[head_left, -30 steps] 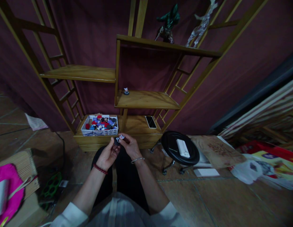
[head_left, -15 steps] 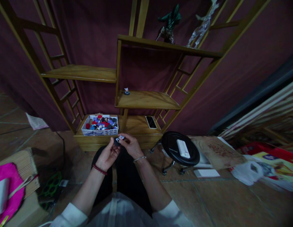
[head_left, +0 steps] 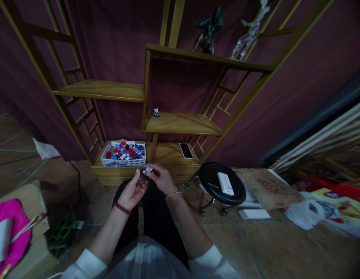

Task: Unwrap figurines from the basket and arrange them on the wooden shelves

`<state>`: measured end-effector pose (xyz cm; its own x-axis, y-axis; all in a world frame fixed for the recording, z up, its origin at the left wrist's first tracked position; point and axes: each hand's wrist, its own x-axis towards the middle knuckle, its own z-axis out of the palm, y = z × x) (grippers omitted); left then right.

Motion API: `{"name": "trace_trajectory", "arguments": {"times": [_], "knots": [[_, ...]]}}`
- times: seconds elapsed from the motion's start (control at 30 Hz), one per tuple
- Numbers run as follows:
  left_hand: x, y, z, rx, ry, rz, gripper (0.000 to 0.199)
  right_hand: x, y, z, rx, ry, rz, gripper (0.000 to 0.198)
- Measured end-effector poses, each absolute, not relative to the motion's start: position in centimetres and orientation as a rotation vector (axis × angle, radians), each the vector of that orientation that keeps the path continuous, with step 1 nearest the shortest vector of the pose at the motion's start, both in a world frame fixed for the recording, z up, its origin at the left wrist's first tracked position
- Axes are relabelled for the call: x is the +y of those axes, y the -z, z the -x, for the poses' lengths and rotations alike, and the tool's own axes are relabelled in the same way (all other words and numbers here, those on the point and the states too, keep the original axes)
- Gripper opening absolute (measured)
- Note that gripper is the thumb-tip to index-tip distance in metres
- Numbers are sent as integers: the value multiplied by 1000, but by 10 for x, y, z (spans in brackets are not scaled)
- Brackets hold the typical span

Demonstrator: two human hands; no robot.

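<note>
one wooden shelf unit (head_left: pixel 182 123). one black stool (head_left: pixel 205 174) beside it. two statues upright on the upper shelf: one green statue (head_left: pixel 211 29), one clear statue (head_left: pixel 247 37). one open box (head_left: pixel 123 163) on the bottom ledge, likely for easy reach; figurines inside overlap, count uncertain. two hands: left hand (head_left: pixel 133 190) grips the dark base, right hand (head_left: pixel 162 179) pinches the pale top of apparently one held figurine (head_left: pixel 143 173), before the ledge, probably to steady it. one phone (head_left: pixel 186 150), flat. one shelf figurine (head_left: pixel 156 113), upright.
</note>
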<state>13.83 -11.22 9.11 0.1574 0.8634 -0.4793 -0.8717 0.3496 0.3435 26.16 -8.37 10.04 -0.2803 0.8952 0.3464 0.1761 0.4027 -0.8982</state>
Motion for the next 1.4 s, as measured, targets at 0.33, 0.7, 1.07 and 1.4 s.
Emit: {"name": "trace_trajectory", "arguments": {"times": [0.33, 0.7, 1.07, 1.4], "knots": [[-115, -90, -136, 642, -1232, 7, 15, -84, -112, -266, -1810, -1008, 886, 23], [-118, -92, -136, 636, -1202, -51, 18, -83, -122, -270, -1912, -952, 855, 22], [-118, -86, -134, 620, -1199, -78, 18, -84, -124, -270, -1958, -936, 863, 22], [-120, -88, -134, 608, -1204, -62, 18, -83, -122, -269, -1986, -919, 858, 23]]}}
